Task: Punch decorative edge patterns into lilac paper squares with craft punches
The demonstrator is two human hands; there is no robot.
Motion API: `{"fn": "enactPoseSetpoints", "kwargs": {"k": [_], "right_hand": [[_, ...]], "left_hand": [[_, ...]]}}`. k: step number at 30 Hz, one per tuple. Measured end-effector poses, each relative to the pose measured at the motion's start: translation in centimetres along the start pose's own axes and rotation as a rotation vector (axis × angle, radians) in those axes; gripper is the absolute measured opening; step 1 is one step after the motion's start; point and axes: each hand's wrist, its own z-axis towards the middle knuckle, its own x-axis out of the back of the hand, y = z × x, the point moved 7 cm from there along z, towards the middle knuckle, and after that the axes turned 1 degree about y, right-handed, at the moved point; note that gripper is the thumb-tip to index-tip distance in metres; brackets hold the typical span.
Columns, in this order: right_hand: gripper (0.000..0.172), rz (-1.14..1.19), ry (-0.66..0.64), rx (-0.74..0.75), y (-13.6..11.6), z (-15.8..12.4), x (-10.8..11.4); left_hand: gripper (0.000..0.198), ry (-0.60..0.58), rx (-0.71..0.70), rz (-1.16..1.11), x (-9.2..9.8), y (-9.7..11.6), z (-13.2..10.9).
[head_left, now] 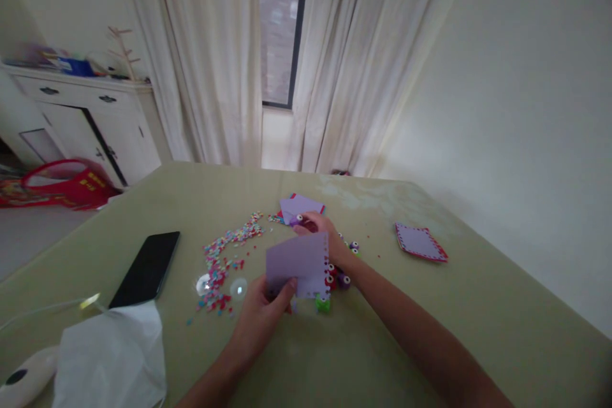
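My left hand [270,306] holds a lavender card [296,266] upright, thumb on its near face; small notches run along its right edge. Beyond the card, my right hand [318,229] has its fingers curled at a purple craft punch [296,220] with a round eye-like top, beside a stack of lavender and red cards [301,205]. Part of that hand is hidden by the card. A green punch [322,304] touches the card's lower right corner, and red and purple punches [343,280] stand just right of it.
Colourful paper bits [217,268] are scattered left of the hands, near two clear discs [238,289]. A black phone [147,268], a white cloth-like sheet [112,357] and a white device [31,376] lie left. Notched cards [421,242] are stacked at right.
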Motion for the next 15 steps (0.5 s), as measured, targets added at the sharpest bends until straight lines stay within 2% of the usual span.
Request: {"fn": "enactPoseSetpoints", "kwargs": {"k": [3, 5, 7, 10, 13, 15], "right_hand": [[0.034, 0.053, 0.045, -0.063, 1.4, -4.6, 3.8], [0.037, 0.147, 0.147, -0.125, 2.3, -8.0, 6.3], [0.038, 0.230, 0.247, -0.160, 3.0, -10.6, 7.8], [0.040, 0.346, 0.279, -0.203, 3.5, -12.1, 7.7], [0.047, 0.507, 0.188, -0.288, 3.8, -11.9, 5.8], [0.049, 0.601, 0.158, -0.335, 3.8, -11.9, 4.8]], "left_hand": [[0.038, -0.026, 0.012, 0.026, 0.1, -0.1, 0.1], [0.041, -0.076, 0.030, 0.033, 0.0, -0.2, 0.2], [0.052, -0.098, 0.037, 0.008, 0.2, -0.3, 0.3], [0.056, -0.071, 0.066, 0.030, 0.9, -0.7, 0.5], [0.044, 0.004, 0.078, 0.052, 1.9, -0.9, 0.7], [0.041, 0.043, 0.091, -0.022, 2.4, -1.1, 0.9]]}}
